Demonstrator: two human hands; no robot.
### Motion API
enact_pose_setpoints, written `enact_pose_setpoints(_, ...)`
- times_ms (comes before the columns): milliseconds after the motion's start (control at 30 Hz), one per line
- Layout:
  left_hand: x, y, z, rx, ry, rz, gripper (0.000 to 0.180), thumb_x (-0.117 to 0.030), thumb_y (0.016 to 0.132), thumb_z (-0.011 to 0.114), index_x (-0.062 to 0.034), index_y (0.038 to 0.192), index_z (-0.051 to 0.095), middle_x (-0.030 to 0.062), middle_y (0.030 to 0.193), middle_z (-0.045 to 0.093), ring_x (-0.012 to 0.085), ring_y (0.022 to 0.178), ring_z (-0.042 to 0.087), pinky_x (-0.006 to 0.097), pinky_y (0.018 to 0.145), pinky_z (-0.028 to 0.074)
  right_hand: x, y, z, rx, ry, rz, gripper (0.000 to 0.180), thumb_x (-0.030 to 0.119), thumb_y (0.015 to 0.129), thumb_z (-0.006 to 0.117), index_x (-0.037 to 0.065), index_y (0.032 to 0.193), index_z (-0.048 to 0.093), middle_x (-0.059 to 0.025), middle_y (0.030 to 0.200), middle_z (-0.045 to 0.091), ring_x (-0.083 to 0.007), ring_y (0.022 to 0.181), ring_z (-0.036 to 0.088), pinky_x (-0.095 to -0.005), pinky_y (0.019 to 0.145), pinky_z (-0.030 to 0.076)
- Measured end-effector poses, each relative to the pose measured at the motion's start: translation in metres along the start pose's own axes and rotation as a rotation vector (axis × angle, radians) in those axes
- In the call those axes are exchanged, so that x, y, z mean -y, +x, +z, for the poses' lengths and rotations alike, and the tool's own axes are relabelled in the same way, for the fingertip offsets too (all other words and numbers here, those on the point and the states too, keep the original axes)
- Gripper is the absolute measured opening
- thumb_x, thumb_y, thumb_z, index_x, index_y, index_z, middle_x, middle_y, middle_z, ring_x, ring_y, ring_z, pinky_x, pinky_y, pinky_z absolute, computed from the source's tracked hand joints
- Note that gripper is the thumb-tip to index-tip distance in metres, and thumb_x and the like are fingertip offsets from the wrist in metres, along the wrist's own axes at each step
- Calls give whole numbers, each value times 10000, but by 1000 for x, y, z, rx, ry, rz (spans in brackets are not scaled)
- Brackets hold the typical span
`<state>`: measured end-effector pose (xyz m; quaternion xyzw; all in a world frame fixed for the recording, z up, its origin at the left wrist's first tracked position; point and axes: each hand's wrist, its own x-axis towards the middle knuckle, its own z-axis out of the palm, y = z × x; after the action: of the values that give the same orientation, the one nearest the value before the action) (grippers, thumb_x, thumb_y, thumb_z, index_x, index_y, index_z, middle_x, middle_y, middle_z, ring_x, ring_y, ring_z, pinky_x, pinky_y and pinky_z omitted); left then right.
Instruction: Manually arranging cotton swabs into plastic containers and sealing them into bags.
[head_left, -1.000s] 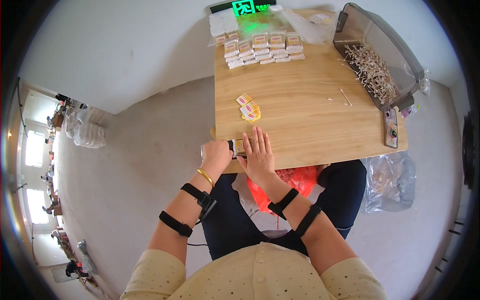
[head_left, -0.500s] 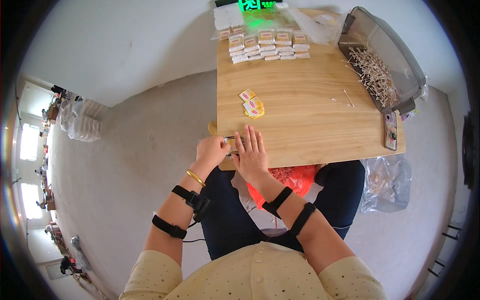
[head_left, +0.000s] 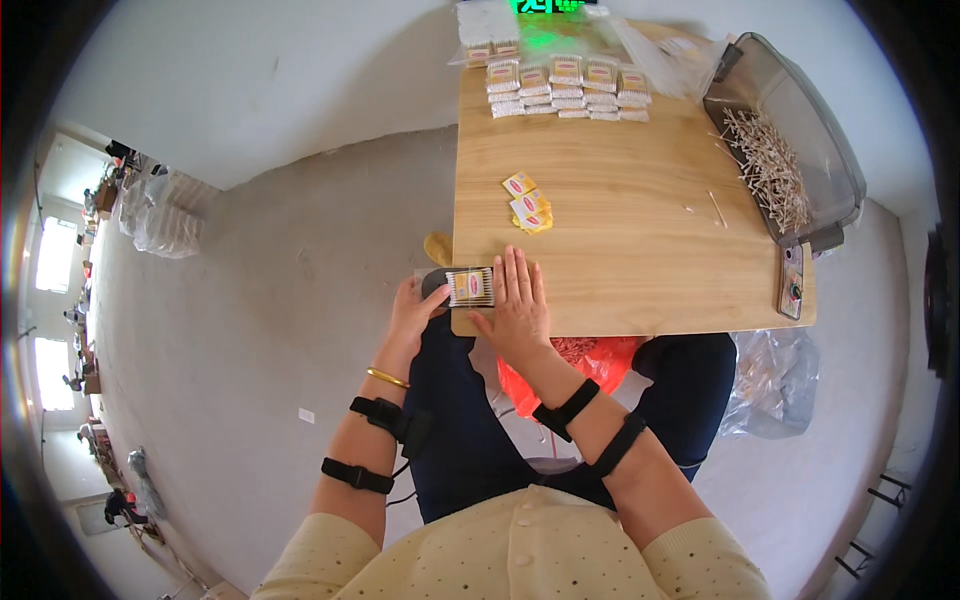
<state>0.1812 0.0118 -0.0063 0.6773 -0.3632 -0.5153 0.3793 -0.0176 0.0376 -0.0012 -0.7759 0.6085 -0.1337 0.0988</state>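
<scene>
At the table's near left corner lies a small flat pack of cotton swabs with a yellow and white label card; clear film and something dark show at its left end. My left hand pinches that left end, thumb on top and the other fingers mostly hidden below. Flat on the table, my right hand has its fingers stretched out along the pack's right edge. Beyond the hands, several yellow and white label cards lie in a loose overlapping pile.
Stacked swab packs stand at the back of the wooden table. A grey clear bin of loose swabs rests on its side at right, near a phone. Below the table edge, a red bag sits between my legs.
My right fingers have slid off the pack to its right side, uncovering its label. My left hand has shifted from a closed fist over the left end to a thumb-on-top pinch. The view has shifted slightly.
</scene>
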Motion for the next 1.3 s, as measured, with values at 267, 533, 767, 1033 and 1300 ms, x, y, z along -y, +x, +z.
enact_pose_setpoints(267, 8, 1, 12, 128, -180, 42, 425, -207, 876, 843, -29, 1194, 626, 54, 1066, 710, 144, 948, 688, 316, 818, 571, 19, 8, 11, 69, -68, 11, 1063, 652, 893, 611, -65, 1588, 245, -236, 1694, 153, -377, 1588, 96, -543, 1279, 101)
enact_pose_setpoints(533, 8, 4, 21, 122, -95, 60, 403, -226, 851, 866, -34, 1139, 658, 36, 1037, 707, 116, 904, 667, 299, 801, 560, 21, 11, 6, 81, -72, 16, 1045, 683, 907, 569, -63, 1581, 287, -249, 1687, 178, -412, 1579, 109, -554, 1274, 101)
enact_pose_setpoints(767, 32, 17, -4, -309, 433, 275, 696, -361, 933, 759, 45, 1413, 461, 193, 1332, 553, 295, 1203, 573, 416, 1007, 483, -31, 0, 7, -90, 150, -118, 841, 498, 922, 633, -14, 1541, 386, -215, 1638, 308, -387, 1549, 224, -504, 1274, 177)
enact_pose_setpoints(1033, -48, -51, 99, -82, 651, 833, 582, -235, 947, 680, -6, 1429, 447, 234, 1398, 488, 417, 1314, 454, 500, 1131, 352, -250, 4, -93, -471, -98, 553, 619, 283, 834, 771, 62, 1370, 553, -187, 1420, 515, -379, 1341, 452, -508, 1099, 398)
enact_pose_setpoints(1300, -57, -61, 208, 344, 688, 942, 675, -287, 959, 640, -22, 1515, 365, 245, 1577, 329, 458, 1470, 303, 538, 1217, 242, -313, 18, -87, -528, 44, 452, 224, 204, 852, 742, 117, 1053, 698, -156, 1149, 622, -378, 1139, 534, -494, 961, 448)
